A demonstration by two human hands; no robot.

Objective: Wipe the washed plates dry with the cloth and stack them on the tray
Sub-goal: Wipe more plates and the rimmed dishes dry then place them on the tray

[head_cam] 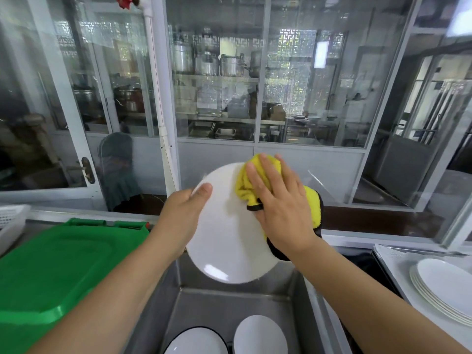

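Note:
A white oval plate (224,236) is held up over the steel sink (176,290), tilted towards me. My left hand (184,215) grips its left rim, thumb on the face. My right hand (278,203) presses a yellow cloth with black edging (245,186) flat against the plate's upper right part, fingers straight. A stack of white plates (444,290) lies on the tray (390,261) at the right. Two more white plates (260,335) stand in the sink below.
A green plastic lid or bin (51,272) covers the counter at the left. A white basket (10,218) sits at the far left edge. Glass partition walls (217,85) rise right behind the sink.

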